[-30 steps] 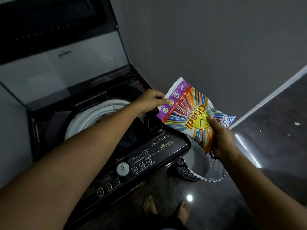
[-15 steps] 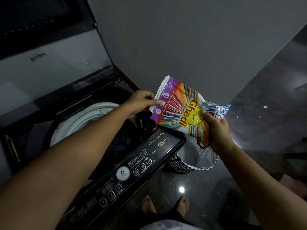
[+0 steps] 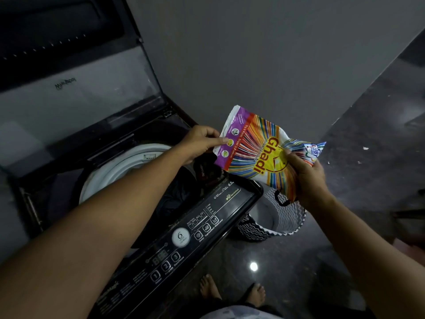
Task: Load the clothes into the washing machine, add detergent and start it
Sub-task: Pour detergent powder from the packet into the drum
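A colourful detergent packet (image 3: pixel 255 148) marked "Ghadi" hangs tilted over the right corner of the black top-loading washing machine (image 3: pixel 220 203). My left hand (image 3: pixel 200 141) pinches the packet's purple end with thumb and fingers. My right hand (image 3: pixel 303 173) grips its other, crumpled end from below. The machine's lid (image 3: pixel 76 88) stands open against the wall. Inside the white-rimmed drum (image 3: pixel 119 166) lie dark clothes (image 3: pixel 177 192), partly hidden by my left forearm. The control panel (image 3: pixel 184 238) with a round dial and numbered buttons faces me.
A black-and-white zigzag laundry basket (image 3: pixel 282 217) stands on the dark glossy floor right of the machine, under the packet. A grey wall (image 3: pixel 253 54) rises behind. My bare feet (image 3: pixel 232 291) are at the machine's front. A bright light spot reflects on the floor.
The view has swung slightly; both hands keep the packet in the same grip, and it sits a little lower and nearer the machine's right corner.
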A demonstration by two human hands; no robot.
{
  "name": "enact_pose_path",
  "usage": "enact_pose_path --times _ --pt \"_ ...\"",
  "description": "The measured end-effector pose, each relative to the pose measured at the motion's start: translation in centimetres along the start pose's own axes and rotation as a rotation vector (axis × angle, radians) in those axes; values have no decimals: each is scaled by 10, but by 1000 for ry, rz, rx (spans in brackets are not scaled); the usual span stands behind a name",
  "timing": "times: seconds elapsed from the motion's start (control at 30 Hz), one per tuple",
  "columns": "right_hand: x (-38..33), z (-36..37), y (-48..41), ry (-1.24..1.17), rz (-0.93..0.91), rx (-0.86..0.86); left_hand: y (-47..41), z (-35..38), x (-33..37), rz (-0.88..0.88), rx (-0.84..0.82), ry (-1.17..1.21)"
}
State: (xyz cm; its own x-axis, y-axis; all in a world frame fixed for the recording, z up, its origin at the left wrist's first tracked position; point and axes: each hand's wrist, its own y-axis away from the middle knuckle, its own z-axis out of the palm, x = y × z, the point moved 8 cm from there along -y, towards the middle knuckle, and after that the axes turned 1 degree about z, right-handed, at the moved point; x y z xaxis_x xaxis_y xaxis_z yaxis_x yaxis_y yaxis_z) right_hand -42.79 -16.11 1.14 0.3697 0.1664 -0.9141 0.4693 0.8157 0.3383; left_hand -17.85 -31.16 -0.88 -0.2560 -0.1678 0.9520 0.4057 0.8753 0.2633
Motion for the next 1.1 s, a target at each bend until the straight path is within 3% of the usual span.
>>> enact_pose_path --times 1.1 --pt "-16 12 -4 153 -144 -22 6 -2 -19 13 92 -30"
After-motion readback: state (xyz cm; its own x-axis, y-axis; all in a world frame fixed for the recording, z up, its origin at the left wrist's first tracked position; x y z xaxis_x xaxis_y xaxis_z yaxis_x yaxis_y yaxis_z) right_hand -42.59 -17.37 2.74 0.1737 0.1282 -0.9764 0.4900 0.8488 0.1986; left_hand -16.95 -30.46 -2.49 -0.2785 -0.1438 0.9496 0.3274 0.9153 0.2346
